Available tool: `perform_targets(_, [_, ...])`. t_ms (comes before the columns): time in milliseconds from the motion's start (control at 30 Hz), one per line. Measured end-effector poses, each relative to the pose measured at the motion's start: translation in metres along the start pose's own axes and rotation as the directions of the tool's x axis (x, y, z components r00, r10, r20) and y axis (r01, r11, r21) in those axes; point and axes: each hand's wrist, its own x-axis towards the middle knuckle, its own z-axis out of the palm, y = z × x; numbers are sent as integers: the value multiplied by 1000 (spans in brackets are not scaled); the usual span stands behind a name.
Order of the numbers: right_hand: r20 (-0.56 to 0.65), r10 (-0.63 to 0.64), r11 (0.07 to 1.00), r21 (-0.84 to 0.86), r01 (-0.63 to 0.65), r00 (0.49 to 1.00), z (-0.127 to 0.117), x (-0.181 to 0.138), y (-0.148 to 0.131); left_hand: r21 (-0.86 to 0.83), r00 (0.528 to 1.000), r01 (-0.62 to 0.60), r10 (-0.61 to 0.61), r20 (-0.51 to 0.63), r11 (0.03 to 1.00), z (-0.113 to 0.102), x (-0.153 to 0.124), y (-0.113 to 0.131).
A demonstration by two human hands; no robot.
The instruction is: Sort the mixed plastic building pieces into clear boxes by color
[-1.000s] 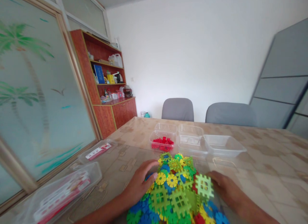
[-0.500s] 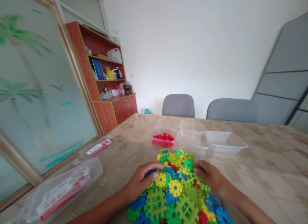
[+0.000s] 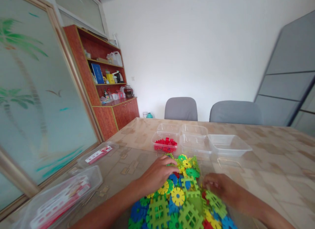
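A heap of plastic building pieces lies on the table in front of me, with notched discs in yellow, green and blue and green lattice squares. My left hand reaches over the heap's far left part, fingers bent and apart, fingertips at yellow and red pieces. At the right edge is my right hand, its fingers curled together and partly blurred. Whatever those fingers may hold is hidden. Just below them a green lattice square lies tilted on the heap.
Beyond the heap, a clear tub holds small red pieces, beside further clear tubs. Clear lids and tubs with printed labels lie at left. Two grey chairs stand behind the table.
My left hand has moved forward and right over the heap. My right hand has shifted slightly right and nearer, its fingers more curled. A green lattice square on the right has moved nearer me.
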Motion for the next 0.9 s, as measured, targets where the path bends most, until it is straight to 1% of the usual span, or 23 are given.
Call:
perform_targets(67, [14,-1,1000,-8,1,1000,1,-2,-7,32,999,22,-23,29,999,1,5,2])
perform_targets(200, [18,15,999,-44,-14,1000,4,-3,-16,-2,996,61,-61,60,998,-1,1,0])
perform_targets(300, [39,-2,1000,-29,3,999,6,-4,-20,-42,996,53,-50,74,998,-6,-5,-1])
perform_targets(367, [65,-17,1000,15,16,998,5,-5,-22,-73,996,39,-32,87,997,-9,-8,-1])
perform_targets(467, [94,-18,998,56,12,995,0,-8,-25,-103,995,53,-44,92,993,-12,-10,1])
perform_targets(567, [103,10,1000,12,-12,995,-8,-11,-29,-130,994,88,-78,81,988,-14,-10,5])
perform_targets(633, [121,16,1000,13,-18,992,-13,-12,-30,-169,992,100,-85,95,980,-17,-10,10])
perform_targets(733, [120,18,1000,7,-19,993,-17,-12,-31,-235,985,70,-30,170,970,-22,-9,22])
perform_targets(833, [96,82,992,-108,-71,992,-15,-13,-32,-261,968,-4,69,241,965,-27,-8,32])
perform_targets(900, [84,139,976,-179,-122,987,-12,-14,-35,-284,964,-35,107,245,958,-28,-8,34])
